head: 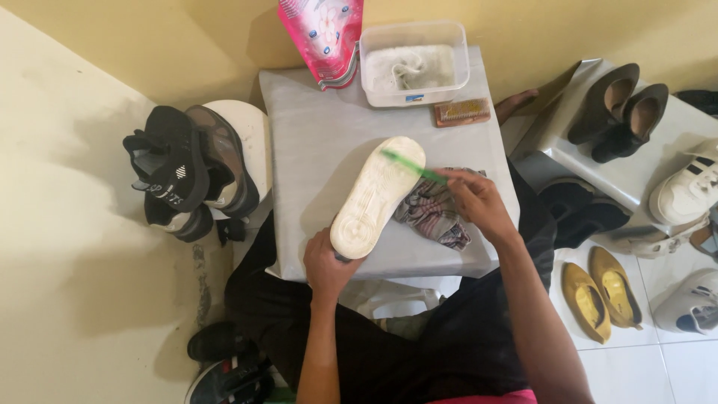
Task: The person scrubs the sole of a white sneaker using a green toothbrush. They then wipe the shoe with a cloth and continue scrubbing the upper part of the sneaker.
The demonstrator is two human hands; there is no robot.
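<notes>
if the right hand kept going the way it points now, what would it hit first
Probably the white shoe sole: the right hand points up and left along its green toothbrush, whose tip already looks to rest there.

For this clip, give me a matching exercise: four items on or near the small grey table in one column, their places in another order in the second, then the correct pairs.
Things:
1. white-soled shoe
2. slim green brush
3. clear plastic tub
4. yellow flat shoes

Places:
A. on the tiled floor, far right
B. table's far edge, beside a pink pouch
C. sole up, heel gripped by the left hand
D. in the right hand, tip on the sole

Pairs: 1-C, 2-D, 3-B, 4-A
</notes>
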